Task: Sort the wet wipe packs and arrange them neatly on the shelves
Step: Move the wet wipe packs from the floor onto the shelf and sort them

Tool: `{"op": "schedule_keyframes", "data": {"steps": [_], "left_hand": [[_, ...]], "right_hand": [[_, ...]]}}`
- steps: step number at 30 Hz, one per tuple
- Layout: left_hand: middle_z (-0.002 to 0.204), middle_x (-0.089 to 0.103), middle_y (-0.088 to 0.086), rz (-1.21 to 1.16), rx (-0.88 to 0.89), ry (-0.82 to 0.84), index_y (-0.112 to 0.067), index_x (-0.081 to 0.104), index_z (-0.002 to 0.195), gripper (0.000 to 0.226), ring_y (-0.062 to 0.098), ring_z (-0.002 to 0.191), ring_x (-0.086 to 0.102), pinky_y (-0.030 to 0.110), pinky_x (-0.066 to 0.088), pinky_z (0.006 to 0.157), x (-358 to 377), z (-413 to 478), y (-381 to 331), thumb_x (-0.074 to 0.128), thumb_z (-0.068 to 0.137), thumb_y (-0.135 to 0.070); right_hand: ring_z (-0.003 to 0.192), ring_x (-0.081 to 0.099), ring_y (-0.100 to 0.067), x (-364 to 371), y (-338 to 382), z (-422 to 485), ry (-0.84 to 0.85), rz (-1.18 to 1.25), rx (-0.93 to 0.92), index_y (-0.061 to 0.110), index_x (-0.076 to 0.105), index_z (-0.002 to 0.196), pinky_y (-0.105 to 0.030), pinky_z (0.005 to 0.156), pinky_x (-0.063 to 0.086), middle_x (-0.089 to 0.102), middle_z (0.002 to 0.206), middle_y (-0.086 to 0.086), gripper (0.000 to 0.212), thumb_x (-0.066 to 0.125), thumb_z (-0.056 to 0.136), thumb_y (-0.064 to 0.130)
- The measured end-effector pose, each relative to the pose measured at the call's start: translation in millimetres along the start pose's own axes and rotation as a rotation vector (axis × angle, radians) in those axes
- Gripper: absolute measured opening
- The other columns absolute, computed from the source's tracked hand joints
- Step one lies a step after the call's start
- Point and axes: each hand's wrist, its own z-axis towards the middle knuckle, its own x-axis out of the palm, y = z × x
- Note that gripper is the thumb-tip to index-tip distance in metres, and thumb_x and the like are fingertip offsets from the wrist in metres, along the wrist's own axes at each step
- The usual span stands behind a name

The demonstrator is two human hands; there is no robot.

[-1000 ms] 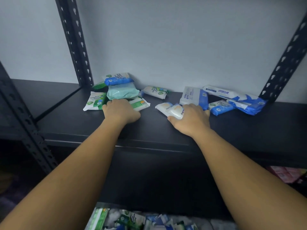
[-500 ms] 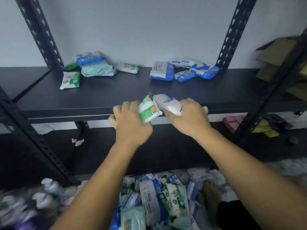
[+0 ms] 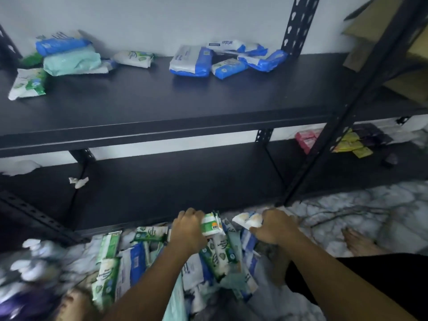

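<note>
Left hand: your left hand [image 3: 188,228], low centre of the frame, is curled round a green pack [image 3: 209,226], barcode toward you.
Right hand: your right hand [image 3: 275,228], just right of it, grips a white pack [image 3: 247,220] by one end; the rest sticks out toward the left hand. The two packs are near each other but apart.
Pile: under both hands, along the bottom of the frame, a loose pile [image 3: 120,265] of green, blue and white packs lies overlapped on the floor. Its left edge is blurred.
Lower shelf: the lower shelf [image 3: 173,181], mid-frame, holds a crumpled tissue [image 3: 78,181] at left, and pink packs [image 3: 305,139] and yellow packs [image 3: 352,145] at far right.
Upper shelf: the upper shelf [image 3: 185,105] carries a green group [image 3: 71,61] at upper left and a blue group [image 3: 222,61] at upper centre, both heaped rather than squared.
Stage: sorting looks barely begun to me, since most packs are on the floor.
Risk, grip: you hold the white pack only at its end, so a quick lift could let the slick wrapper slip back into the pile.
Risk, sorting: in this dim light, green-printed and plain white packs look alike, and one could land in the wrong group.
Risk, stacking: adding to the leaning heaps could send them sliding.
Risk, footing: a bare foot [image 3: 356,243] at lower right is near the pile, and a step could crush packs.
</note>
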Motion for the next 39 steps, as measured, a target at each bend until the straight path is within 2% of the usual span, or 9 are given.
{"op": "schedule_keyframes", "data": {"steps": [6, 10, 14, 18, 24, 27, 31, 35, 39], "left_hand": [[0.128, 0.050, 0.003, 0.066, 0.016, 0.067, -0.023, 0.053, 0.131, 0.057, 0.027, 0.119, 0.047, 0.038, 0.043, 0.096, 52.2, 42.7, 0.7, 0.073, 0.078, -0.032], [0.126, 0.051, 0.000, 0.030, -0.001, 0.049, -0.023, 0.054, 0.131, 0.058, 0.025, 0.115, 0.048, 0.036, 0.041, 0.091, 73.7, 77.8, 0.7, 0.072, 0.075, -0.026], [0.122, 0.050, 0.001, 0.003, 0.007, 0.046, -0.024, 0.054, 0.128, 0.058, 0.026, 0.112, 0.048, 0.037, 0.039, 0.087, 93.0, 109.2, -0.1, 0.073, 0.073, -0.026], [0.122, 0.048, 0.004, -0.058, 0.003, -0.032, -0.021, 0.057, 0.129, 0.063, 0.027, 0.108, 0.045, 0.038, 0.038, 0.084, 112.8, 127.0, 2.8, 0.080, 0.072, -0.033], [0.139, 0.038, 0.000, -0.108, -0.045, 0.144, -0.026, 0.034, 0.151, 0.089, 0.025, 0.128, 0.035, 0.041, 0.032, 0.108, 129.8, 123.0, 11.5, 0.075, 0.077, -0.054], [0.153, 0.035, -0.003, -0.172, -0.081, 0.218, -0.028, 0.034, 0.154, 0.075, 0.022, 0.143, 0.029, 0.041, 0.017, 0.118, 127.3, 118.1, 13.4, 0.064, 0.089, -0.050], [0.149, 0.050, 0.002, -0.198, -0.078, 0.185, -0.020, 0.053, 0.145, 0.058, 0.022, 0.138, 0.043, 0.040, 0.036, 0.115, 118.3, 107.0, 16.9, 0.056, 0.090, -0.040], [0.140, 0.058, 0.003, -0.246, -0.075, 0.166, -0.018, 0.061, 0.137, 0.058, 0.022, 0.131, 0.052, 0.032, 0.045, 0.107, 95.2, 87.1, 14.3, 0.051, 0.085, -0.041], [0.145, 0.055, 0.004, -0.262, -0.031, 0.131, -0.015, 0.059, 0.139, 0.050, 0.024, 0.133, 0.051, 0.033, 0.045, 0.107, 50.0, 67.6, 6.1, 0.061, 0.092, -0.031]], "right_hand": [[0.118, 0.055, -0.026, 37.6, -24.9, 46.2, 0.048, -0.062, 0.045, 0.030, 0.057, 0.123, -0.046, 0.101, 0.041, 0.059, 0.124, 0.003, 0.065, 0.056, 0.072, 0.071], [0.093, 0.064, -0.029, 102.8, -54.1, 111.0, 0.030, 0.019, 0.170, 0.035, 0.057, 0.102, -0.047, 0.083, 0.052, 0.064, 0.100, 0.006, 0.074, 0.050, 0.048, 0.084], [0.114, 0.060, -0.030, 76.5, -18.3, 109.8, 0.083, -0.011, 0.063, 0.023, 0.062, 0.115, -0.036, 0.091, 0.049, 0.060, 0.119, -0.002, 0.051, 0.065, 0.079, 0.059], [0.119, 0.051, -0.032, 88.1, -11.7, 130.8, 0.016, 0.049, 0.067, 0.023, 0.059, 0.124, -0.044, 0.097, 0.045, 0.051, 0.127, -0.005, 0.058, 0.064, 0.081, 0.061], [0.129, 0.045, -0.032, 119.3, -26.7, 124.8, 0.161, 0.119, 0.110, 0.023, 0.040, 0.144, -0.044, 0.101, 0.042, 0.042, 0.142, -0.007, 0.084, 0.062, 0.077, 0.069], [0.137, 0.039, -0.034, 133.3, -30.0, 115.4, 0.325, 0.284, 0.118, 0.027, 0.021, 0.153, -0.043, 0.106, 0.042, 0.031, 0.148, -0.008, 0.101, 0.069, 0.072, 0.065], [0.116, 0.057, -0.023, 135.4, -33.1, 107.7, 0.312, 0.430, 0.098, 0.031, 0.048, 0.130, -0.038, 0.096, 0.053, 0.051, 0.127, 0.000, 0.072, 0.071, 0.065, 0.053], [0.124, 0.051, -0.029, 110.0, -26.5, 96.9, 0.271, 0.391, 0.057, 0.027, 0.044, 0.142, -0.032, 0.095, 0.044, 0.043, 0.136, -0.008, 0.066, 0.066, 0.083, 0.046], [0.114, 0.056, -0.030, 73.2, -9.9, 89.3, 0.155, 0.326, -0.031, 0.018, 0.049, 0.137, -0.036, 0.093, 0.050, 0.050, 0.134, -0.014, 0.056, 0.061, 0.089, 0.046]]}}
